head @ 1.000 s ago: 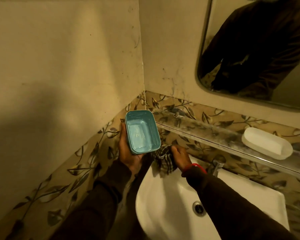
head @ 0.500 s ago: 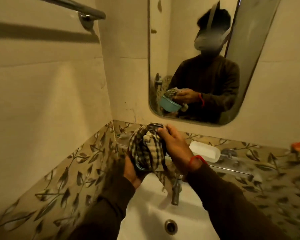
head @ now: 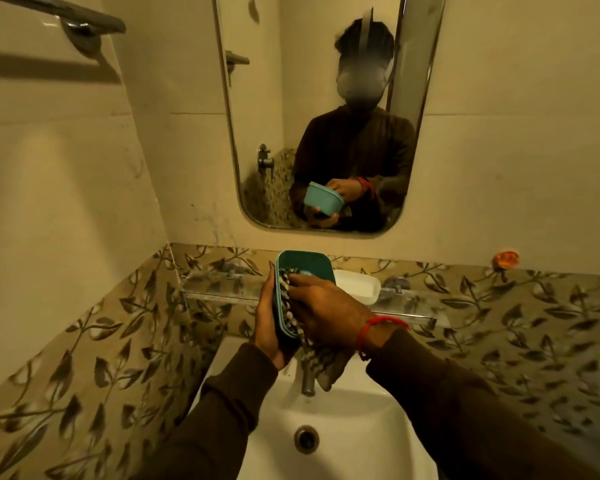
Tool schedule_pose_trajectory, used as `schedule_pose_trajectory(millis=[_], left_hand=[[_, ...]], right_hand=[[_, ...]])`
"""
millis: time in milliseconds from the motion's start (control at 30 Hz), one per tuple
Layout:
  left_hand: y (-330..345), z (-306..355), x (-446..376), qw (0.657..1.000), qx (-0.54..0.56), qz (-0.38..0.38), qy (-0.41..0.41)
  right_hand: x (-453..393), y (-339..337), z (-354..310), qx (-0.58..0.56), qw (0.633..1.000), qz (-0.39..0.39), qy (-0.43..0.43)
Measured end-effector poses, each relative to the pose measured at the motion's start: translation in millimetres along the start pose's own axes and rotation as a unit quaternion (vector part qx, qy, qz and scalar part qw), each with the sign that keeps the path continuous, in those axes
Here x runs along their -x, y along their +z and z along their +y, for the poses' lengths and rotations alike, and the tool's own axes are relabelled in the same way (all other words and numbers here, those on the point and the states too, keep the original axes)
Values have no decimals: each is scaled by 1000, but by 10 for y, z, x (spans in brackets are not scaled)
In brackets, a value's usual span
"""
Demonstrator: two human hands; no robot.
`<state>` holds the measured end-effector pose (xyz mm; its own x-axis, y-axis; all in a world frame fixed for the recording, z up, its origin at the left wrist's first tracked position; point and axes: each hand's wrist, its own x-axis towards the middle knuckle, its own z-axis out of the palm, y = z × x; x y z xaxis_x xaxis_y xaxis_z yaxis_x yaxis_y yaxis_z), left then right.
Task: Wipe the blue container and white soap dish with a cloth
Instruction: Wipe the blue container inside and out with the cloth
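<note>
My left hand [head: 269, 327] grips the blue container [head: 303, 263] from below and behind, its opening tilted toward me, above the sink. Inside the container, my right hand [head: 326, 306] presses a checked cloth [head: 321, 363]; the cloth's loose end hangs down over the tap. The white soap dish [head: 359, 285] sits on the glass shelf [head: 222, 292] just behind my right hand, partly hidden by the container.
A white sink [head: 361, 427] with a metal tap [head: 307, 382] lies below my hands. A mirror [head: 326, 109] on the wall shows a person holding the container. A towel rail [head: 66, 15] is at upper left. An orange object [head: 505, 259] rests on the ledge at right.
The cloth, wrapped over the container's outside half a second ago, is now pushed inside it by my right hand. The view has swung from the left corner toward the mirror.
</note>
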<state>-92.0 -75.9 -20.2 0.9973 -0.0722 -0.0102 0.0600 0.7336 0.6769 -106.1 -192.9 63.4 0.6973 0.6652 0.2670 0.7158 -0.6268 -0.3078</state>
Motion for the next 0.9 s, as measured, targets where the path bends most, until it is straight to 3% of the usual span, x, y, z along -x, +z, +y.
schedule_pose_trajectory(millis=[100,233,333,467,633,800,900], left_hand=[[-8,12,-50,999,-37,7,-5],[-48,39,-95,994,-76,-50,-59],[-39,-10,-112,995,-57,-38,-75],[55,18,-172,995,-44,-25,-83],[180,-39,-146,994,-15,-45,-103],[124,-35,-129,994,-13,-56,-91],[75,-9,-146,994,-20,-56,-90]], right_hand=[[79,-85,27,9,999,-40,-9],[134,-198,60,2,996,-90,12],[131,-258,93,6,993,-118,23],[52,-243,86,14,994,-100,43],[-137,-149,60,81,985,-73,133],[-23,-164,79,5,996,-39,86],[38,-189,83,-16,997,-65,43]])
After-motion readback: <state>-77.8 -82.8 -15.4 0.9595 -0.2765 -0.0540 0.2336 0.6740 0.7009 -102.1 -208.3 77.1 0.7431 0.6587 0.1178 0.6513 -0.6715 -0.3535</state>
